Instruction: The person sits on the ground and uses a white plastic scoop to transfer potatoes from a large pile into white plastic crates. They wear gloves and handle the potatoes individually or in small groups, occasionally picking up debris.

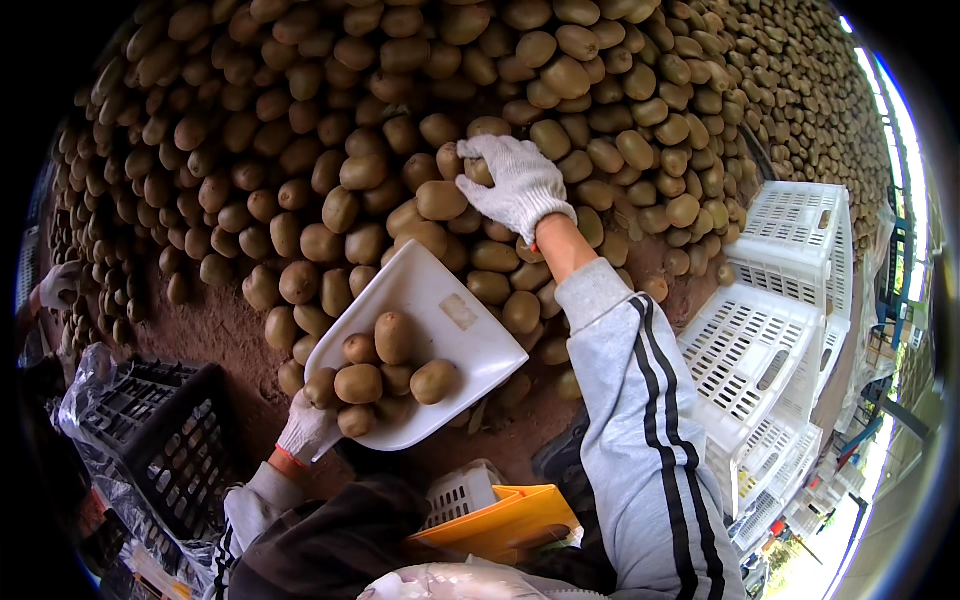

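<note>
My left hand [307, 427], in a white knit glove, grips a white plastic scoop [480, 356] by its rear end. Several brown kiwifruit [358, 384] lie in the scoop, mostly towards the handle, and a worn label patch is stuck inside it. Over the large kiwifruit pile [300, 187], my gloved right hand [514, 180] reaches out with thumb and fingers spread. One kiwifruit [478, 172] shows in the gap between thumb and forefinger; another kiwifruit [448, 160] lies just beyond the fingertips. The palm side of this hand is hidden.
White slotted plastic crates [757, 345] stand stacked on the right. At lower left is a black crate [165, 435] with clear plastic film around it. An orange box-like object [510, 517] is near my body. Another person's gloved hand [60, 285] shows at the far left.
</note>
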`<action>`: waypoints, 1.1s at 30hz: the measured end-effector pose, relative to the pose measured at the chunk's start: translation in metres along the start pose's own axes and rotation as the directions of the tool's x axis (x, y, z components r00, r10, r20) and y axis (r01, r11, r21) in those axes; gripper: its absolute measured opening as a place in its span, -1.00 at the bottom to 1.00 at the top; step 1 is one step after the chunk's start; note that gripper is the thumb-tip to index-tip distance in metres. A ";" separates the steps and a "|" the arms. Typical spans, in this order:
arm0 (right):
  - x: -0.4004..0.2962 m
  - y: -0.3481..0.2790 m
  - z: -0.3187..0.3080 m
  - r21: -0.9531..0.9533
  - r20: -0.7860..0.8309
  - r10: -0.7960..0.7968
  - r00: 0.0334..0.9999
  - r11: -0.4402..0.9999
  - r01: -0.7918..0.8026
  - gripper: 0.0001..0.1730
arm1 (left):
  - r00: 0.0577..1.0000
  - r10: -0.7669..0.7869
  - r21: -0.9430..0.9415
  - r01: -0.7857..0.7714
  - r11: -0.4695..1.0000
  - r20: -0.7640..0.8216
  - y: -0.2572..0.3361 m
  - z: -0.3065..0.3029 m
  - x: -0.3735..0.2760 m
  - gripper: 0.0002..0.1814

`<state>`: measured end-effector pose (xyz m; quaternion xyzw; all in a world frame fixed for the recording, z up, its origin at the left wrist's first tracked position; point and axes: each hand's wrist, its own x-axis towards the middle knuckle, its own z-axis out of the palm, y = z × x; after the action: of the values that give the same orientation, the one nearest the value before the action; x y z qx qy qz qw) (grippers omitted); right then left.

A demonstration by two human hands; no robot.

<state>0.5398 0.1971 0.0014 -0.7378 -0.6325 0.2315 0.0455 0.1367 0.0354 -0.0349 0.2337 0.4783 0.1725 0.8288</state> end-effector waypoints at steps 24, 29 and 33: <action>-0.036 -0.041 -0.042 0.607 0.275 -0.264 0.924 0.793 0.046 -0.44 | 0.988 -0.055 -0.135 0.035 0.990 -0.146 0.013 0.025 -0.004 -0.92; -0.001 -0.060 -0.019 0.303 0.004 -0.138 0.990 0.944 0.130 -0.51 | 1.000 -0.018 -0.494 0.017 0.869 0.002 -0.009 0.001 -0.006 -0.89; 0.071 -0.032 0.015 -0.140 0.058 0.006 0.998 0.990 0.003 -0.40 | 0.994 0.084 0.486 -0.038 0.873 -0.073 0.021 0.029 -0.005 -0.86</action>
<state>0.5117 0.2682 -0.0208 -0.7326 -0.6477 0.2077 -0.0251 0.1584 0.0435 -0.0067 0.4403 0.5362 0.0837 0.7153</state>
